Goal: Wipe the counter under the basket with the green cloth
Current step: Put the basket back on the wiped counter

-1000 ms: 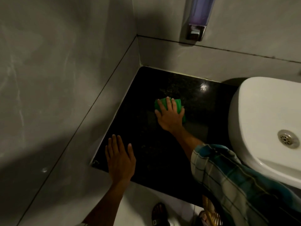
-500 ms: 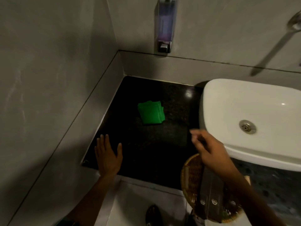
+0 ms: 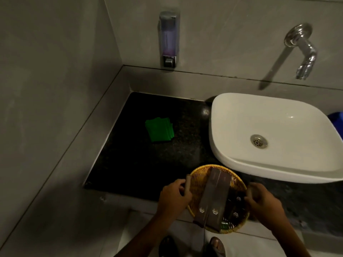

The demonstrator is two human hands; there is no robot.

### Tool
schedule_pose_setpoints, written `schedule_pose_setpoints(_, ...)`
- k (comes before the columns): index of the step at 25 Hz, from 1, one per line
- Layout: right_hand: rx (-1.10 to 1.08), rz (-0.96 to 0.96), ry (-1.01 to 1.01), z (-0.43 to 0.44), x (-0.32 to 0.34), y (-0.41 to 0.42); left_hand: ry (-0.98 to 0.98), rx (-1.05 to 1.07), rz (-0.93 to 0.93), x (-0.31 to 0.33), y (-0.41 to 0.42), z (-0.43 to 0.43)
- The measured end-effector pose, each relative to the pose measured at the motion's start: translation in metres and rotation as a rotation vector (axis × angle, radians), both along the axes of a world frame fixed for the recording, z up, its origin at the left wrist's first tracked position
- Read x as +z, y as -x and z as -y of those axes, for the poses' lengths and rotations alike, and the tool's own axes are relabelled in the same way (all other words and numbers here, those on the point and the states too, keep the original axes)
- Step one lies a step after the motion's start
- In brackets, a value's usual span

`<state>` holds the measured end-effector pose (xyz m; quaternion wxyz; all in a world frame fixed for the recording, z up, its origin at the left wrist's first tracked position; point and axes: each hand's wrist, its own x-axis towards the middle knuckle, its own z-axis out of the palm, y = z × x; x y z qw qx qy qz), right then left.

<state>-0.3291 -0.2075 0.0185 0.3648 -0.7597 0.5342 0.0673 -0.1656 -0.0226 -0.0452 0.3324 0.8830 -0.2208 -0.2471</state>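
Observation:
A folded green cloth lies alone on the black stone counter, near its back left corner. A round woven basket with two long dark boxes and small bottles in it sits at the counter's front edge, below the basin. My left hand grips the basket's left handle. My right hand grips its right side. Both hands are well away from the cloth.
A white basin stands on the counter to the right. A soap dispenser and a chrome tap are fixed to the back wall. Grey tiled walls close the left and back. My sandalled feet show below on the floor.
My right hand let go of the cloth, leaving it on the counter. Both hands moved to the basket at the front edge and took hold of its sides.

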Motion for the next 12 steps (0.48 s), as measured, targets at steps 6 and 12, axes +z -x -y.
schedule_pose_setpoints(6, 0.214, 0.194, -0.017, -0.035, 0.0, -0.086, -0.002, 0.26, 0.083, 0.013, -0.079, -0.063)
schedule_pose_setpoints(12, 0.31, 0.287, -0.051, -0.068, -0.024, -0.184, -0.069, 0.351, 0.113, 0.017, -0.145, -0.108)
